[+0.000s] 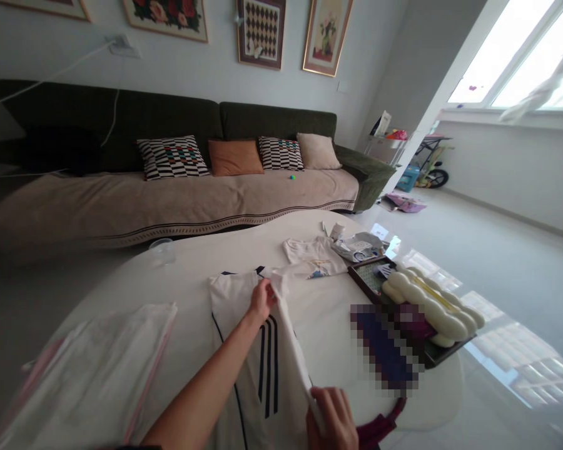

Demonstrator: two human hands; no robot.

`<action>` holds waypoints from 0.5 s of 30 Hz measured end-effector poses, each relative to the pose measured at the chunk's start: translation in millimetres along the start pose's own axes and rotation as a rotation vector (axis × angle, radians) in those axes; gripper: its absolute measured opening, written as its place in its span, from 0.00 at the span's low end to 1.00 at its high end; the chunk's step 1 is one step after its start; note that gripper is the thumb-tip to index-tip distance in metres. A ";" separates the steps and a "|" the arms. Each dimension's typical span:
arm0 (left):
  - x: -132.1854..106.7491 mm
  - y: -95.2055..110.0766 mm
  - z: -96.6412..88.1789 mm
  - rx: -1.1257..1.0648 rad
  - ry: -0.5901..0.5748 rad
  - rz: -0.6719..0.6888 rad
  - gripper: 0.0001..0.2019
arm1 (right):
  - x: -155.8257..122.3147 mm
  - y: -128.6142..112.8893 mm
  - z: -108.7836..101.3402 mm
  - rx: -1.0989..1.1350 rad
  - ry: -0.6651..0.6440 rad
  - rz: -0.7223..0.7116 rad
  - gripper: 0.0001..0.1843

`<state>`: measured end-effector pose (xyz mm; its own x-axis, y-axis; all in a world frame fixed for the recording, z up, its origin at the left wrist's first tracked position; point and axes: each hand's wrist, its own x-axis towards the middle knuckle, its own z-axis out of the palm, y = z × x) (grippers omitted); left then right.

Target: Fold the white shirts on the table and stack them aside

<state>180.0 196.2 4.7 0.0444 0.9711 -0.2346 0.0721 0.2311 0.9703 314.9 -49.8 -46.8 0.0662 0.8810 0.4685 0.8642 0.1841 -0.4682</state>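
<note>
A white garment with dark stripes (pixel 251 375) lies lengthwise on the white table (pixel 309 215) in front of me, its right side folded over. My left hand (pixel 263 300) pinches the cloth near its far end. Closer to me, my right hand (pixel 333 415) grips the same folded right edge, the cloth drawn straight between the two hands. Beyond my left hand lies a white T-shirt (pixel 312 253) with a blue print at its hem. To the left is a white, pink-edged zip bag (pixel 98 369), laid flat.
A dark tray (pixel 366 287) on the right bears a cream bubble-shaped thing (pixel 431 300). Near it are a crinkled packet (pixel 361 245) and a small white bottle (pixel 338 230). A clear cup (pixel 166 252) stands at the table's far left. Behind is a sofa (pixel 263 200) with cushions.
</note>
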 end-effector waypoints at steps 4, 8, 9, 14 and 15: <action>-22.1 -10.3 -69.8 -0.210 0.004 -0.111 0.26 | -21.7 -19.1 27.4 0.039 -0.158 -0.212 0.18; -14.2 -5.0 -92.6 -0.250 -0.073 -0.208 0.30 | -39.3 -12.6 39.8 -0.108 -0.287 -0.170 0.41; -8.5 -2.0 -92.7 -0.240 -0.093 -0.226 0.29 | -40.3 -11.5 39.4 -0.134 -0.305 -0.163 0.43; 16.9 5.2 -90.9 -0.130 -0.071 -0.233 0.17 | -36.3 -17.8 32.5 -0.165 -0.351 -0.149 0.46; 19.9 4.6 -92.7 -0.111 -0.046 -0.219 0.15 | -36.6 -19.0 31.6 -0.163 -0.354 -0.151 0.46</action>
<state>88.8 222.2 10.1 0.0848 0.8942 -0.4397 -0.0253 0.4430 0.8961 280.2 -71.7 -78.8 -0.2189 0.9500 0.2229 0.9205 0.2768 -0.2757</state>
